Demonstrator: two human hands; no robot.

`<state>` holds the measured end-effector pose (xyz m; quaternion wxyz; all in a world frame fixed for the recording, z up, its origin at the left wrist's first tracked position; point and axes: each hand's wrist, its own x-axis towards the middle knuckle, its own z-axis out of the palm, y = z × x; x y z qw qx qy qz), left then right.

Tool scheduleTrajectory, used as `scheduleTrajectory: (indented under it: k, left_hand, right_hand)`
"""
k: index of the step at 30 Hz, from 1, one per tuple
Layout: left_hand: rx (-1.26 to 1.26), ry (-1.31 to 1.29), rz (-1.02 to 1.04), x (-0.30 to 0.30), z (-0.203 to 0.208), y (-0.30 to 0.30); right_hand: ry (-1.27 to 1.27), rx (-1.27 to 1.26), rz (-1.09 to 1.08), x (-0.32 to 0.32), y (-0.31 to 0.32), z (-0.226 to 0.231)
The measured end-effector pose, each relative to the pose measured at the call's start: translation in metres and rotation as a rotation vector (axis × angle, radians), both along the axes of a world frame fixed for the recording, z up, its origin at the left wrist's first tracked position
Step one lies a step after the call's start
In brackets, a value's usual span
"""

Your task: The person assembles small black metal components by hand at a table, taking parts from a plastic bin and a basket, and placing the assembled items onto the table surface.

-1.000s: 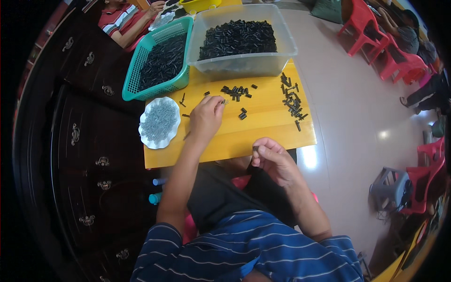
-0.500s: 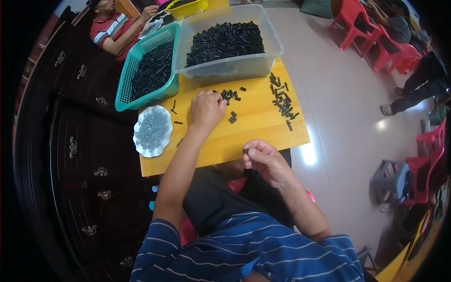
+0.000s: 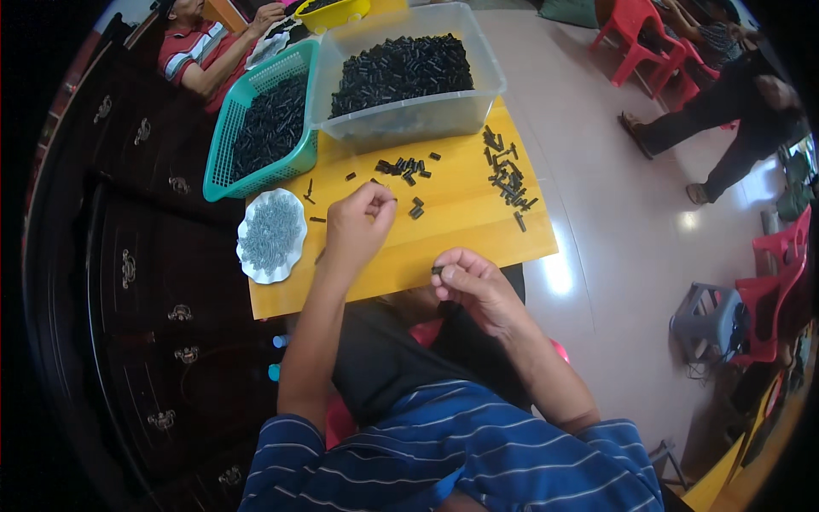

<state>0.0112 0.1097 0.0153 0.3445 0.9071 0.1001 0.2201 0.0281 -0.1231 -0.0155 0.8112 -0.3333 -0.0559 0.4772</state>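
My left hand (image 3: 362, 224) is over the yellow table, its fingers curled into a pinch. A dark bit shows at its fingertips, most likely a small black piece. Just beyond it lies a loose group of short black tubes (image 3: 408, 167), with a few more (image 3: 416, 208) nearer its right side. At the table's front edge, my right hand (image 3: 478, 286) pinches a small black tube (image 3: 437, 270) between thumb and fingers. Longer black pieces with thin stems (image 3: 509, 177) are heaped along the right side of the table.
A clear plastic bin (image 3: 409, 119) full of short black tubes stands at the back, beside a green basket (image 3: 218, 171) of black pieces. A white scalloped dish (image 3: 299, 235) holds grey metal pins. Dark drawers (image 3: 128, 282) flank the left. People and red chairs (image 3: 631, 43) are farther off.
My left hand has drawn back toward me from the group of short tubes. My right hand stays nearly in place. At the right, a walking person has moved closer to the table.
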Motion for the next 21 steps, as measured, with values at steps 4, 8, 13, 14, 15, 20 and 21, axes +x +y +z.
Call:
scheduleTrajectory:
  k: [4, 8, 13, 14, 15, 20, 21]
  left_hand:
    - [-0.526, 0.065, -0.067, -0.038, 0.002, -0.015]
    - [-0.729, 0.126, -0.129, -0.062, 0.011, -0.033]
    - [-0.774, 0.119, -0.223, -0.077, 0.009, -0.043]
    - [-0.775, 0.119, -0.222, -0.077, 0.008, -0.044]
    - [-0.768, 0.111, -0.228, -0.077, 0.006, -0.045]
    - [-0.766, 0.109, -0.243, -0.077, 0.004, -0.048]
    - [-0.744, 0.118, -0.25, -0.076, 0.006, -0.048]
  right_hand:
    - [-0.038, -0.065, -0.033, -0.003, 0.004, -0.002]
    - [-0.08, -0.087, -0.106, -0.004, 0.006, -0.002]
    - [-0.162, -0.077, -0.105, -0.005, 0.008, -0.005]
    - [-0.184, -0.081, -0.105, -0.006, 0.008, -0.004]
    - [-0.184, -0.082, -0.106, -0.006, 0.008, -0.004]
    - [-0.246, -0.088, -0.104, -0.009, 0.009, -0.005]
    - [-0.246, -0.088, -0.105, -0.009, 0.009, -0.006]
